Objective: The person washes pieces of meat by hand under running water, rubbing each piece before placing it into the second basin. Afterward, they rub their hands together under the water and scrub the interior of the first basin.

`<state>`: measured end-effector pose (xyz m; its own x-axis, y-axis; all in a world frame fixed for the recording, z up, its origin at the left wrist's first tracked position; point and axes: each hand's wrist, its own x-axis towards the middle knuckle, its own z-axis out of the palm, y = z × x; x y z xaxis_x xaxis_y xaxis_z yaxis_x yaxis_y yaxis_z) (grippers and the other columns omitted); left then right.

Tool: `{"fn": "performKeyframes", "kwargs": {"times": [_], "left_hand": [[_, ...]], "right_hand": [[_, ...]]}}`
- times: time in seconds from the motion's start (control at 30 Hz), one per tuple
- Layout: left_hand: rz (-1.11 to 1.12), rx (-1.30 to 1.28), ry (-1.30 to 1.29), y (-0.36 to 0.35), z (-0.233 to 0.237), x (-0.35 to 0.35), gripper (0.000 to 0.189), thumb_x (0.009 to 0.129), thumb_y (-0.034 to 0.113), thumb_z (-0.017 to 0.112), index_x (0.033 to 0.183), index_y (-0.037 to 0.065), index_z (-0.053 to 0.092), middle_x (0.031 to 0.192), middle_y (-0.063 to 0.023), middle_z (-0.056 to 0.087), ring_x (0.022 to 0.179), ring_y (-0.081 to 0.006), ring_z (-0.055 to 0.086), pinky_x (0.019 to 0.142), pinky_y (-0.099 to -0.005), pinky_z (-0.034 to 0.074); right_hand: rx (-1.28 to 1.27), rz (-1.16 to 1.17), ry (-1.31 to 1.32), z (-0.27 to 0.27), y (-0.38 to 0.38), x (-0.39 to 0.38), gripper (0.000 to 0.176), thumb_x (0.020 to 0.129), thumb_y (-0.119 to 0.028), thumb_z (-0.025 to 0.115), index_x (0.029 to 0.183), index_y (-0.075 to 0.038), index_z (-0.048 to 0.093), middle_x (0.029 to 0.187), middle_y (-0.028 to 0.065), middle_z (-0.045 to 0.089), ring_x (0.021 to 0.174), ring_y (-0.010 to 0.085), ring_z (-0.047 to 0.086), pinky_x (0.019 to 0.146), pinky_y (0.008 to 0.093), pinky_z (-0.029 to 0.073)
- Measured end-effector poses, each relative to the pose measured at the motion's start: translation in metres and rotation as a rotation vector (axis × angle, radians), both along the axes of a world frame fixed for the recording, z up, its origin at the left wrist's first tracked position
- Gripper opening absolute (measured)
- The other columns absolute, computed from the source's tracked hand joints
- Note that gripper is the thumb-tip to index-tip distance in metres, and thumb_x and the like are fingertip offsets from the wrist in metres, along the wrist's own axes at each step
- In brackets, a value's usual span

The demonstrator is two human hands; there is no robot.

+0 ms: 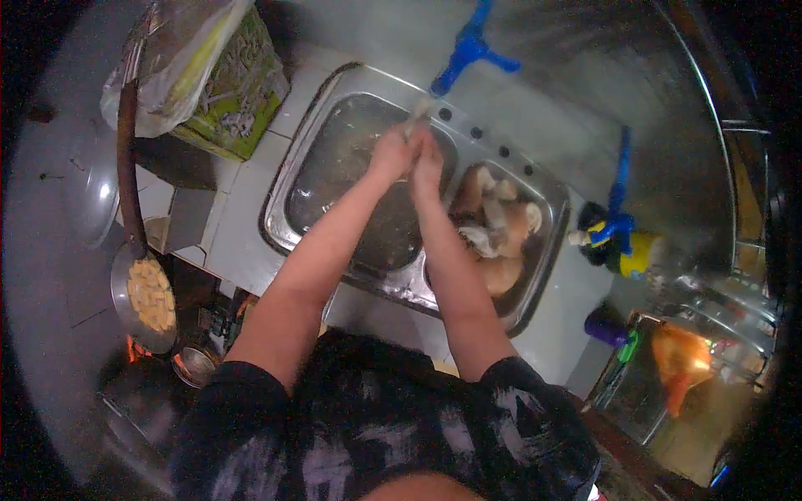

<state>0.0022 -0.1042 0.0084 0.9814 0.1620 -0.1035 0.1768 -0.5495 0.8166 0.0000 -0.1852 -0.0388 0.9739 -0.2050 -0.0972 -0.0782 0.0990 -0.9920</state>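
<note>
My left hand (394, 157) and my right hand (427, 164) are pressed together over the left basin (294, 196) of a metal double sink, just below the blue faucet (451, 73). The fingers of both hands are closed around each other. A blurred, pale shape (419, 111) sticks out past the fingertips toward the faucet; I cannot make out what it is. Cloudy water (376, 230) with small bits stands in the left basin. In the right basin lie several pieces of what looks like raw chicken (501, 271), beside my right forearm.
On the left, a long-handled pan (121, 288) with yellowish pieces (152, 296) sits over a flame. A plastic-covered green box (242, 125) stands at the sink's upper left. To the right are a second blue tap (616, 225), a yellow bottle (639, 255) and an orange funnel (681, 359).
</note>
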Motion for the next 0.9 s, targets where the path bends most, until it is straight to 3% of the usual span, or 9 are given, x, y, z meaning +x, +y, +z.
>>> {"fn": "performKeyframes", "kwargs": {"times": [0.07, 0.13, 0.2, 0.27, 0.43, 0.63, 0.7, 0.83, 0.9], "left_hand": [[-0.045, -0.052, -0.052, -0.002, -0.022, 0.006, 0.040, 0.086, 0.036, 0.041, 0.092, -0.001, 0.057, 0.084, -0.0246, 0.058, 0.078, -0.0409, 0.056, 0.069, -0.0473, 0.043], [-0.031, -0.048, -0.027, -0.003, -0.011, 0.002, 0.038, 0.086, 0.033, 0.041, 0.090, -0.001, 0.057, 0.083, -0.0249, 0.058, 0.078, -0.0410, 0.056, 0.069, -0.0477, 0.043], [-0.020, -0.038, 0.004, -0.002, -0.006, -0.005, 0.036, 0.086, 0.030, 0.040, 0.089, -0.002, 0.057, 0.083, -0.0253, 0.057, 0.078, -0.0412, 0.056, 0.069, -0.0482, 0.043], [-0.019, -0.056, -0.120, -0.001, -0.008, -0.008, 0.034, 0.086, 0.026, 0.039, 0.085, -0.002, 0.058, 0.079, -0.0253, 0.057, 0.075, -0.0418, 0.056, 0.067, -0.0486, 0.043], [0.019, 0.049, -0.052, 0.005, -0.013, -0.010, 0.032, 0.086, 0.023, 0.038, 0.081, -0.002, 0.058, 0.077, -0.0253, 0.057, 0.072, -0.0419, 0.056, 0.066, -0.0478, 0.044], [0.152, -0.062, -0.184, 0.005, -0.017, -0.008, 0.028, 0.084, 0.021, 0.041, 0.081, -0.001, 0.058, 0.079, -0.0247, 0.057, 0.074, -0.0408, 0.055, 0.064, -0.0464, 0.043], [0.204, -0.130, -0.213, 0.004, -0.022, -0.007, 0.025, 0.082, 0.018, 0.041, 0.080, 0.000, 0.058, 0.079, -0.0242, 0.055, 0.076, -0.0412, 0.053, 0.063, -0.0462, 0.042], [0.188, -0.113, -0.189, 0.007, -0.022, -0.005, 0.025, 0.083, 0.021, 0.044, 0.085, 0.000, 0.059, 0.082, -0.0235, 0.056, 0.078, -0.0391, 0.055, 0.065, -0.0429, 0.043], [0.205, -0.117, -0.139, 0.007, -0.020, -0.005, 0.026, 0.082, 0.022, 0.046, 0.087, 0.000, 0.059, 0.082, -0.0231, 0.057, 0.078, -0.0378, 0.056, 0.065, -0.0411, 0.043]], "right_hand": [[-0.064, -0.025, -0.007, -0.009, -0.001, -0.002, 0.055, 0.087, -0.044, 0.036, 0.107, 0.004, 0.051, 0.110, 0.0182, 0.053, 0.102, 0.0295, 0.050, 0.087, 0.0365, 0.036], [-0.125, -0.047, -0.016, -0.009, 0.000, -0.002, 0.056, 0.087, -0.045, 0.035, 0.108, 0.005, 0.050, 0.110, 0.0206, 0.052, 0.103, 0.0326, 0.049, 0.087, 0.0376, 0.036], [-0.345, -0.073, 0.043, -0.007, 0.001, -0.006, 0.054, 0.088, -0.042, 0.033, 0.112, 0.004, 0.048, 0.110, 0.0234, 0.051, 0.101, 0.0383, 0.049, 0.086, 0.0401, 0.038], [-0.461, -0.050, -0.005, 0.011, 0.005, -0.013, 0.052, 0.088, -0.040, 0.032, 0.113, 0.003, 0.048, 0.109, 0.0231, 0.051, 0.099, 0.0390, 0.050, 0.084, 0.0409, 0.039], [-0.673, -0.012, -0.086, 0.025, 0.007, -0.017, 0.048, 0.088, -0.037, 0.032, 0.116, 0.000, 0.046, 0.108, 0.0212, 0.052, 0.095, 0.0393, 0.051, 0.080, 0.0425, 0.041], [-0.456, -0.039, -0.129, 0.008, 0.000, -0.003, 0.045, 0.088, -0.035, 0.035, 0.110, 0.002, 0.051, 0.104, 0.0231, 0.054, 0.093, 0.0373, 0.054, 0.079, 0.0394, 0.041], [-0.323, -0.119, -0.073, 0.012, 0.000, -0.002, 0.038, 0.088, -0.029, 0.042, 0.101, 0.005, 0.054, 0.097, 0.0137, 0.059, 0.088, 0.0203, 0.054, 0.080, 0.0304, 0.039], [-0.188, -0.058, 0.060, 0.019, -0.002, 0.001, 0.038, 0.087, -0.032, 0.044, 0.094, 0.004, 0.057, 0.089, 0.0096, 0.059, 0.081, 0.0177, 0.054, 0.075, 0.0297, 0.040], [0.064, -0.077, 0.145, 0.015, 0.001, 0.006, 0.038, 0.084, -0.035, 0.050, 0.090, 0.001, 0.057, 0.085, 0.0065, 0.058, 0.077, 0.0150, 0.053, 0.069, 0.0290, 0.041]]}}
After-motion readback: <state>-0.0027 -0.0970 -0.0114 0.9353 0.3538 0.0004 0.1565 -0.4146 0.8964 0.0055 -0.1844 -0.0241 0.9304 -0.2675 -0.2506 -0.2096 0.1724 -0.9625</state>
